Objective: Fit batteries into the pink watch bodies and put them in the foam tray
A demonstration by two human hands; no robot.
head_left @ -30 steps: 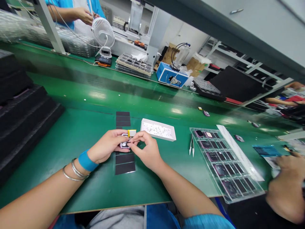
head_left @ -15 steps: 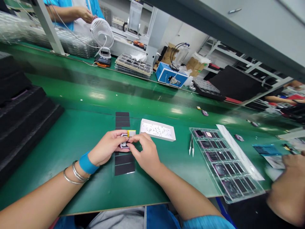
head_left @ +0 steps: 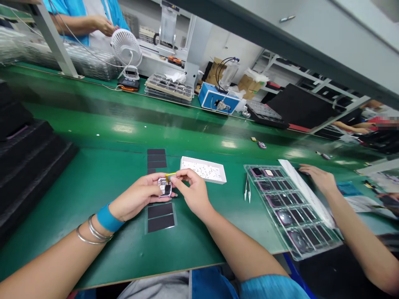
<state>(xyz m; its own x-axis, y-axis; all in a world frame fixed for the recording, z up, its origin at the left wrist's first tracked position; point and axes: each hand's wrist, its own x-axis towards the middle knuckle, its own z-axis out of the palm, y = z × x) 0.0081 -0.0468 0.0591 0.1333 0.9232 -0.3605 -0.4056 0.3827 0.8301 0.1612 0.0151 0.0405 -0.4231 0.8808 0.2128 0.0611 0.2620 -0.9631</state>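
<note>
My left hand [head_left: 140, 194] is closed round a small open watch case [head_left: 167, 191] with a purplish rim and its inner parts showing. Just above the case, my right hand [head_left: 193, 190] pinches a small battery [head_left: 171, 176] with yellow tape along its edge. The battery stands tilted up, close over the top of the case. Whether a lead joins the two is too small to tell. Beneath my hands lies a clear sheet of black rectangular pads [head_left: 160, 216], partly hidden by my left hand.
A white box [head_left: 215, 179] of tiny parts lies beyond my right hand. White tweezers [head_left: 247, 192] rest beside a clear tray [head_left: 271, 211] of watch parts. A co-worker's hand [head_left: 318, 177] reaches past the tray. Black foam blocks [head_left: 34, 166] are stacked at left.
My right hand has lifted the battery's near side, so it now shows edge-on, and more of the case's inside is visible. A co-worker's hand has moved forward at right.
</note>
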